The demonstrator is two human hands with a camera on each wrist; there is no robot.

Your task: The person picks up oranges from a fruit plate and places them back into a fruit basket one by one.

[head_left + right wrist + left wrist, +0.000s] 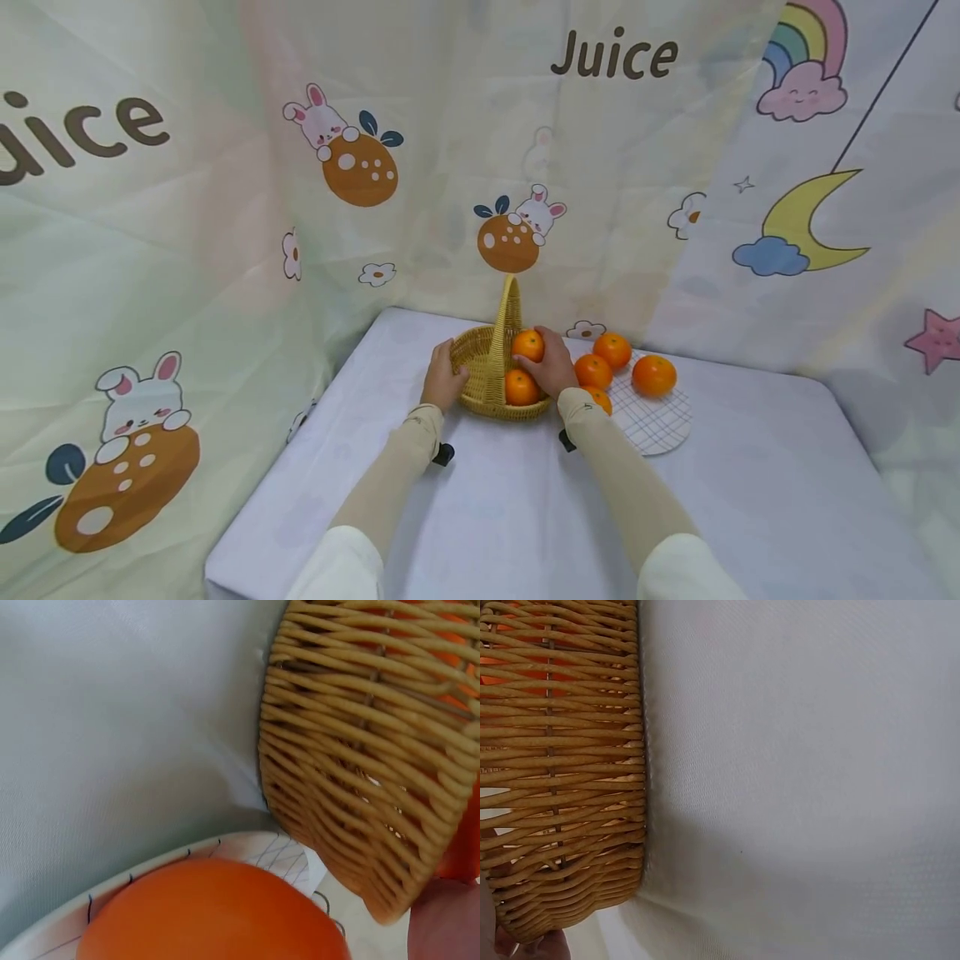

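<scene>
A woven wicker basket with a tall arched handle stands toward the back of the table. My left hand grips its left rim, thumb on the inner side; fingertips show at the lower left of the left wrist view. At the basket's right side, my right hand holds an orange between thumb and fingers. Another orange lies in the basket just in front of it. Part of the right hand shows at the lower right of the right wrist view, beside the wicker wall.
To the right, a round white plate with a grid pattern bears several oranges, one partly behind the right wrist. A pale cloth covers the table. Printed fabric walls rise behind it and to both sides.
</scene>
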